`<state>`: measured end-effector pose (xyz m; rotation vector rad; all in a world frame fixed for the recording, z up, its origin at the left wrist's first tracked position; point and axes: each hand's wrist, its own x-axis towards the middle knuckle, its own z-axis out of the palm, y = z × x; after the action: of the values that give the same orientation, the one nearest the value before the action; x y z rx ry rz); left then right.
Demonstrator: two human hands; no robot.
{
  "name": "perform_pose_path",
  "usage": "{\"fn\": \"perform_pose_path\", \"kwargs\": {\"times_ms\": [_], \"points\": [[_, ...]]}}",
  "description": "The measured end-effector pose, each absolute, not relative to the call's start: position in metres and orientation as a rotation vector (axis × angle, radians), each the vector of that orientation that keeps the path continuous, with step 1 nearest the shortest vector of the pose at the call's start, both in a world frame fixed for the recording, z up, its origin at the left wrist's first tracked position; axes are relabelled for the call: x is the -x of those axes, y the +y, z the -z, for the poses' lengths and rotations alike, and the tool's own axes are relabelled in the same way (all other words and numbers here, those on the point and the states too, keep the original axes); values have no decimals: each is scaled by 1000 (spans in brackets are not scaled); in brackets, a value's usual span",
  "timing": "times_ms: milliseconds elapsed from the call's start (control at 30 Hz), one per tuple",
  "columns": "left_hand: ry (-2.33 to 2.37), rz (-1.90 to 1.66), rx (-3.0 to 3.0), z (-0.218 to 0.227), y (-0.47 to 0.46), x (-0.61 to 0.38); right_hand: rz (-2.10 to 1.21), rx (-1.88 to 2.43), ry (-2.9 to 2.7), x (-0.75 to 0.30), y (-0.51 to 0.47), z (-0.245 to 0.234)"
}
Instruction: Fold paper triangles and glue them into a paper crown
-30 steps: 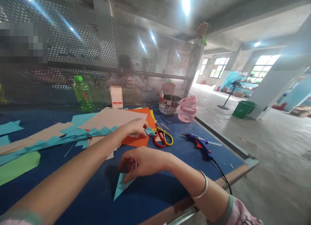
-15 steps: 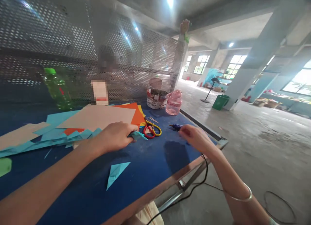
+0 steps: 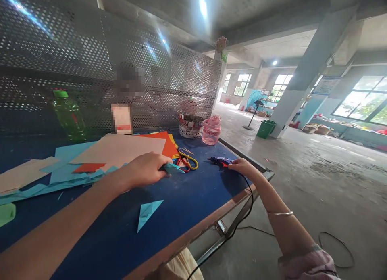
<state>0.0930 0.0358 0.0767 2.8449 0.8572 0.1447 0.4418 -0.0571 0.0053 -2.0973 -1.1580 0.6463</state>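
My left hand (image 3: pixel 147 167) is closed around a folded light-blue paper piece (image 3: pixel 175 168), whose pointed end sticks out to the right. Over on the right, the fingers of my right hand (image 3: pixel 242 167) are closed at the rear of a dark-blue hot glue gun (image 3: pixel 218 160). Its nozzle points left, an orange trigger shows below, and a black cord trails off the table edge. Just beyond the blue piece lie scissors (image 3: pixel 194 164) with red and yellow handles. A folded blue paper triangle (image 3: pixel 147 212) rests on the blue tabletop (image 3: pixel 181 207) nearer to me.
Stacked coloured paper sheets (image 3: pixel 121 147) cover the left. Behind them stand a green bottle (image 3: pixel 71 118), a round patterned container (image 3: pixel 191 128) and a pink jar (image 3: pixel 211 132), before a perforated metal panel (image 3: pixel 169 78). The table's right edge (image 3: pixel 250 157) drops to the floor.
My right hand has shifted slightly right, to the rear of the glue gun, so more of the gun shows. My left hand still holds the blue paper piece. The view has turned slightly right.
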Motion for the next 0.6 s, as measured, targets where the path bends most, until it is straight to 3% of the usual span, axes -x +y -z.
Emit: {"fn": "perform_pose_path", "kwargs": {"times_ms": [300,600], "points": [[819,-70,-2839,-78,32,-92,-835,1573,-1005,-391,-85,-19],[841,-24,-2902,-76,34,-90,-936,1361,-1045,-333,-119,-18]]}}
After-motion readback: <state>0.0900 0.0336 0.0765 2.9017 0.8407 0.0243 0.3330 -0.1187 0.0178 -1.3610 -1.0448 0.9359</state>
